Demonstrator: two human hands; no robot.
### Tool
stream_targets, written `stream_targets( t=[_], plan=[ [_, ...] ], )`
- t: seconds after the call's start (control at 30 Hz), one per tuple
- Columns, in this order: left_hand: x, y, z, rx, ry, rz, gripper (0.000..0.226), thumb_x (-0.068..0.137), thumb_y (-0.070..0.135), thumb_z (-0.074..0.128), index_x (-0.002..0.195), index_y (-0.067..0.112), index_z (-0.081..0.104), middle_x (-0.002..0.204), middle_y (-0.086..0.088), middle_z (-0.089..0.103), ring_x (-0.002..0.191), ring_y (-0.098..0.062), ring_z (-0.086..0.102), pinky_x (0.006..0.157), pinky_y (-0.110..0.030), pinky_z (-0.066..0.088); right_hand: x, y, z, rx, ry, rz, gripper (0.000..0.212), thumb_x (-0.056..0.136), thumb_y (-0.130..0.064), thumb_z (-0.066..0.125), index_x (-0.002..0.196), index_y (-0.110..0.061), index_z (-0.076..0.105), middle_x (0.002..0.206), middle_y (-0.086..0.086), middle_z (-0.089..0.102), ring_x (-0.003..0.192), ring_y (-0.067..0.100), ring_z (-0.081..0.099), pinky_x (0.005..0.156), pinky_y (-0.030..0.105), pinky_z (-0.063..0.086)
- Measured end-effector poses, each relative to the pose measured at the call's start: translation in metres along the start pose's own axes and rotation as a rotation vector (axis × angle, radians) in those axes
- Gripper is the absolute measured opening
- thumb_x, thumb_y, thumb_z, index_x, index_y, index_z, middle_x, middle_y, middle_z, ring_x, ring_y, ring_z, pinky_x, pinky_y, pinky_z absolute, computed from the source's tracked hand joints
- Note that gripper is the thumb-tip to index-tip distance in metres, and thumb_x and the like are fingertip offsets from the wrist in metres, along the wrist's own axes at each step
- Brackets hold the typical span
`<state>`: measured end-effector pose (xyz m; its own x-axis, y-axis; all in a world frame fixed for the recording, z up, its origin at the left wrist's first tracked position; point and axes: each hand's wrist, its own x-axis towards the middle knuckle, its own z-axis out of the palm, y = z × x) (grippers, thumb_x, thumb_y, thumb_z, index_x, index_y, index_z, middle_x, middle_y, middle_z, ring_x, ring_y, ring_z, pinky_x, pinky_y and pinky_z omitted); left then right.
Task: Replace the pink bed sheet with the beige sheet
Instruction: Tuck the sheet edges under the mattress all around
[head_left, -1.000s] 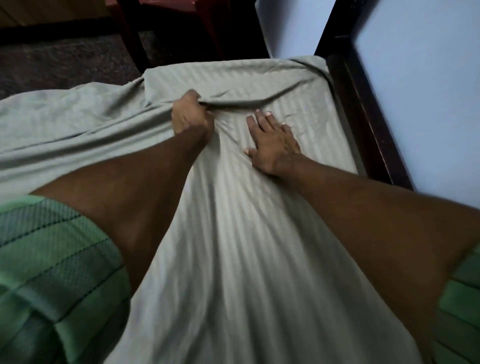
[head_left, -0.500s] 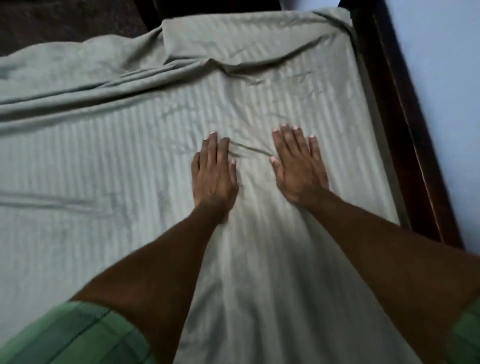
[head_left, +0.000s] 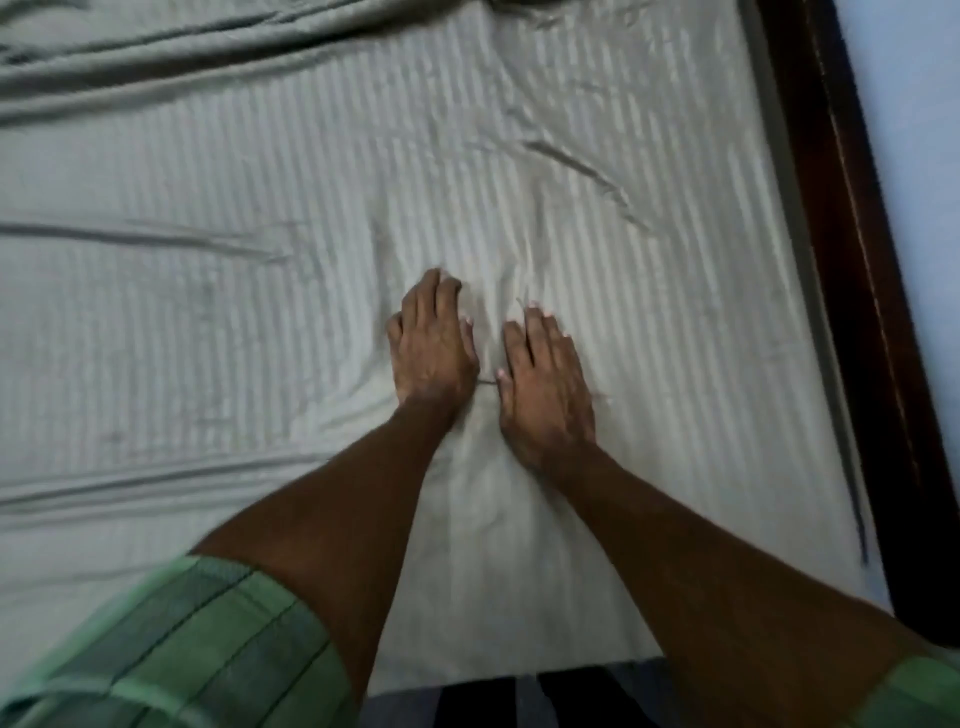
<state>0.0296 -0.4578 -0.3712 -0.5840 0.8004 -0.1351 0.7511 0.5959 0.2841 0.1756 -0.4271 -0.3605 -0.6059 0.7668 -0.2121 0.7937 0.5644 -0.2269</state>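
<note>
Dim bedroom: we find the beige sheet (head_left: 260, 322) spread over the bed, creased left of our fingers. Left hand (head_left: 434, 345) and right hand (head_left: 545, 382) press flat, fingers together, nothing pinched. We advise sweeping outward toward the dark bed frame (head_left: 852, 291) at right.

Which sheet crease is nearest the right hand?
The short diagonal crease up-right of the right hand; the long creases lie far left on the beige sheet.
</note>
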Motion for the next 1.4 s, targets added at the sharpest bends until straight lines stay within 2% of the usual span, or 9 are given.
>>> stream_targets(
  t=[0.17, 0.53, 0.67, 0.83, 1.13, 1.2, 1.27, 1.33, 1.4],
  plan=[
    [-0.117, -0.047, -0.001, 0.057, -0.057, 0.015, 0.054, 0.105, 0.038, 0.04, 0.157, 0.024, 0.031, 0.168, -0.003, 0.024, 0.151, -0.023, 0.027, 0.118, -0.045, 0.03, -0.099, -0.031, 0.03, -0.05, -0.062, 0.034, 0.07, 0.103, -0.037, 0.037, 0.162, -0.006, 0.016, 0.169, 0.02, 0.005, 0.158, 0.032, 0.005, 0.126, 0.05, 0.014],
    [-0.301, -0.088, -0.011, -0.039, -0.075, -0.055, 0.056, 0.102, 0.03, 0.05, 0.155, 0.02, 0.037, 0.166, -0.005, 0.029, 0.149, -0.024, 0.031, 0.116, -0.045, 0.031, -0.247, -0.103, 0.053, 0.031, -0.098, -0.078, 0.062, 0.098, -0.034, 0.027, 0.152, -0.006, 0.038, 0.164, 0.019, 0.028, 0.153, 0.033, 0.023, 0.125, 0.048, 0.02],
    [-0.36, -0.132, -0.025, -0.019, -0.02, 0.027, 0.048, 0.098, 0.032, 0.062, 0.142, 0.018, 0.048, 0.154, -0.004, 0.042, 0.138, -0.024, 0.042, 0.109, -0.043, 0.041, -0.293, -0.104, 0.065, 0.017, -0.03, -0.175, 0.045, 0.097, -0.033, 0.057, 0.136, -0.013, 0.05, 0.153, 0.012, 0.039, 0.144, 0.029, 0.035, 0.122, 0.044, 0.027],
    [-0.37, -0.188, -0.036, -0.008, 0.022, 0.219, 0.04, 0.088, 0.042, 0.072, 0.122, 0.024, 0.06, 0.127, 0.0, 0.053, 0.115, -0.025, 0.052, 0.091, -0.042, 0.043, -0.294, -0.108, 0.07, -0.096, 0.067, -0.186, 0.016, 0.088, -0.022, 0.068, 0.103, -0.019, 0.064, 0.116, 0.003, 0.053, 0.108, 0.027, 0.046, 0.088, 0.042, 0.041],
    [-0.395, -0.203, -0.029, 0.168, 0.017, 0.346, 0.018, 0.086, 0.034, 0.075, 0.097, 0.022, 0.068, 0.098, -0.002, 0.06, 0.098, -0.028, 0.055, 0.083, -0.042, 0.038, -0.333, -0.12, 0.074, -0.231, 0.059, -0.132, 0.022, 0.089, -0.015, 0.066, 0.109, -0.023, 0.061, 0.115, 0.001, 0.049, 0.108, 0.025, 0.043, 0.087, 0.039, 0.036],
    [-0.421, -0.205, -0.024, 0.138, 0.009, 0.22, 0.015, 0.088, 0.034, 0.073, 0.094, 0.023, 0.065, 0.095, 0.0, 0.063, 0.094, -0.027, 0.057, 0.083, -0.042, 0.039, -0.352, -0.118, 0.08, -0.162, 0.102, 0.016, 0.021, 0.089, -0.018, 0.067, 0.108, -0.023, 0.059, 0.115, 0.002, 0.05, 0.107, 0.026, 0.046, 0.086, 0.039, 0.037],
    [-0.442, -0.208, -0.017, -0.041, -0.046, -0.16, 0.011, 0.092, 0.035, 0.07, 0.089, 0.025, 0.064, 0.087, 0.001, 0.065, 0.087, -0.027, 0.059, 0.08, -0.04, 0.043, -0.369, -0.116, 0.097, 0.062, 0.085, 0.309, 0.011, 0.093, -0.021, 0.064, 0.103, -0.02, 0.059, 0.111, 0.004, 0.055, 0.105, 0.027, 0.051, 0.084, 0.04, 0.041],
    [-0.449, -0.209, -0.001, -0.364, -0.141, -0.63, 0.011, 0.098, 0.036, 0.064, 0.092, 0.026, 0.067, 0.085, 0.002, 0.066, 0.083, -0.026, 0.061, 0.079, -0.036, 0.05, -0.376, -0.121, 0.117, 0.437, -0.1, 0.608, 0.006, 0.095, -0.015, 0.061, 0.092, -0.018, 0.065, 0.102, 0.004, 0.065, 0.099, 0.027, 0.06, 0.077, 0.032, 0.046],
    [-0.443, -0.207, 0.023, -0.775, -0.204, -0.875, 0.015, 0.101, 0.029, 0.059, 0.106, 0.022, 0.071, 0.096, 0.001, 0.071, 0.086, -0.022, 0.068, 0.079, -0.034, 0.056, -0.374, -0.132, 0.137, 0.865, -0.31, 0.794, 0.016, 0.098, -0.01, 0.058, 0.085, -0.013, 0.067, 0.086, 0.005, 0.067, 0.079, 0.023, 0.062, 0.063, 0.028, 0.046]
  ],
)
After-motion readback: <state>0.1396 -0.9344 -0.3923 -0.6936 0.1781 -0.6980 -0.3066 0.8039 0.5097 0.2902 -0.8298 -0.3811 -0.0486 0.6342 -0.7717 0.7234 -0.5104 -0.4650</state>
